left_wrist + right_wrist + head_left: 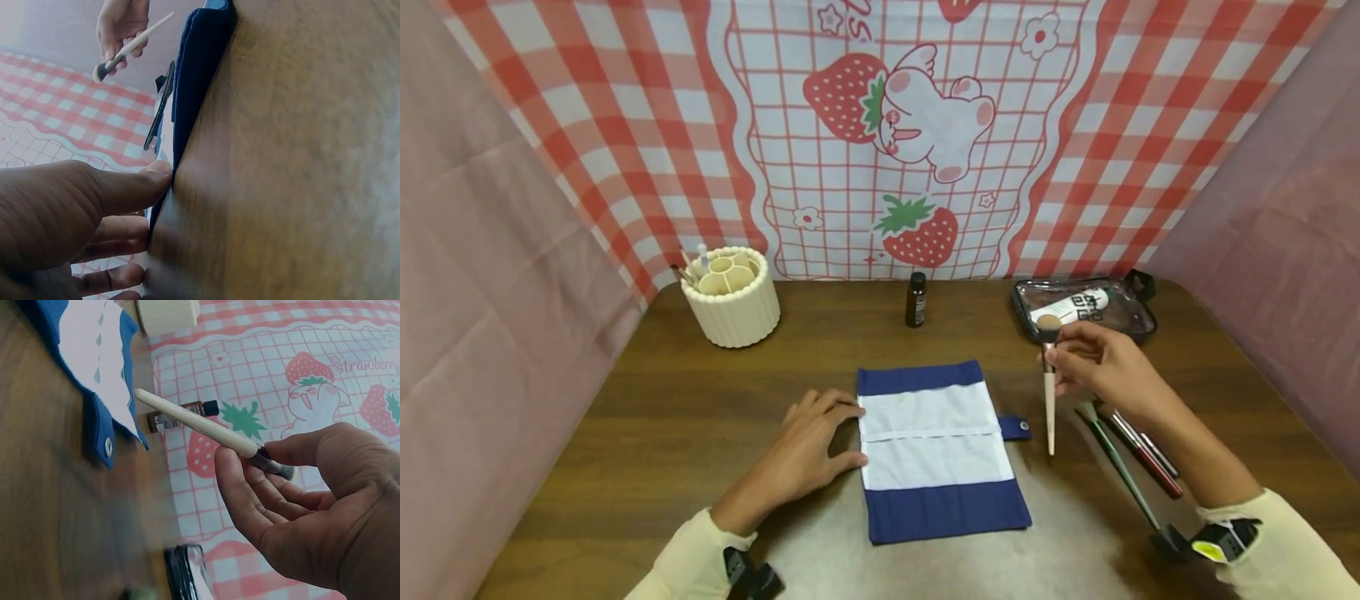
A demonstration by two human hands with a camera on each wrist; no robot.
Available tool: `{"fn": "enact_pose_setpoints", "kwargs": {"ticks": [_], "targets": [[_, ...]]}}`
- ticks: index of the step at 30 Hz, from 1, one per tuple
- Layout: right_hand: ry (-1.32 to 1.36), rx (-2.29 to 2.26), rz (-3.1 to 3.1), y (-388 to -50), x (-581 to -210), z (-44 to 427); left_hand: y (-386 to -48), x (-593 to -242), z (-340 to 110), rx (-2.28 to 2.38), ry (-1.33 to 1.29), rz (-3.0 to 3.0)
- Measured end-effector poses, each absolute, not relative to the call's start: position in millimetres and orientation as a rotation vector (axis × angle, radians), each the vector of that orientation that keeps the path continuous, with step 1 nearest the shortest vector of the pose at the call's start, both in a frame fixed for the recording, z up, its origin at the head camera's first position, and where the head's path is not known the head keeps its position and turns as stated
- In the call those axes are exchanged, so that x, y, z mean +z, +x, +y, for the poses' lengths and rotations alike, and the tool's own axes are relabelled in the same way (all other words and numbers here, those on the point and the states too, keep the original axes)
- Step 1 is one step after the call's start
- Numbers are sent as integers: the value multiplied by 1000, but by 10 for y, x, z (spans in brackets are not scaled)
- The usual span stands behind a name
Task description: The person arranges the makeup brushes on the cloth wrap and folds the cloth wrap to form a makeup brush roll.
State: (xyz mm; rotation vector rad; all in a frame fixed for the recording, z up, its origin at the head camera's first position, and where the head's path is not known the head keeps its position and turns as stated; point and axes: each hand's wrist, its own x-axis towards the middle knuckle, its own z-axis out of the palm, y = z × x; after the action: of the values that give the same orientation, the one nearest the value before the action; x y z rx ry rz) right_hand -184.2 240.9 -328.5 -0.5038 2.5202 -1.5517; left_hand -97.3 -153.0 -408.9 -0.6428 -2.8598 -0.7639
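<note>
A makeup brush [1049, 408] with a pale handle is pinched near its ferrule between the thumb and fingers of my right hand [1105, 367]. Its bristles point up and the handle hangs down, off the table. An unfolded navy and white fabric brush pouch [934, 458] lies flat in the middle, its snap strap [1017, 428] sticking out to the right. At the pouch's left edge, my left hand [811, 440] touches it with thumb and fingertips; in the left wrist view the thumb [153, 178] rests on that edge.
Several brushes, one with a green handle [1123, 471], lie under my right forearm. A clear zip pouch [1138, 317] with a white tube stands behind. A small dark bottle [916, 300] is at the back, and a cream organizer [737, 312] holding brushes sits back left.
</note>
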Motion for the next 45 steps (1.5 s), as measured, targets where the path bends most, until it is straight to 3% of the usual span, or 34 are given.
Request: {"fn": "enact_pose_setpoints", "kwargs": {"ticks": [25, 45], "targets": [[-546, -1950, 2140, -2407, -3360, 1507, -984, -4072, -1536, -720, -626, -2892], [-533, -2034, 1856, -2441, -3614, 912, -994, -4075, -1547, -707, -640, -2885]]}}
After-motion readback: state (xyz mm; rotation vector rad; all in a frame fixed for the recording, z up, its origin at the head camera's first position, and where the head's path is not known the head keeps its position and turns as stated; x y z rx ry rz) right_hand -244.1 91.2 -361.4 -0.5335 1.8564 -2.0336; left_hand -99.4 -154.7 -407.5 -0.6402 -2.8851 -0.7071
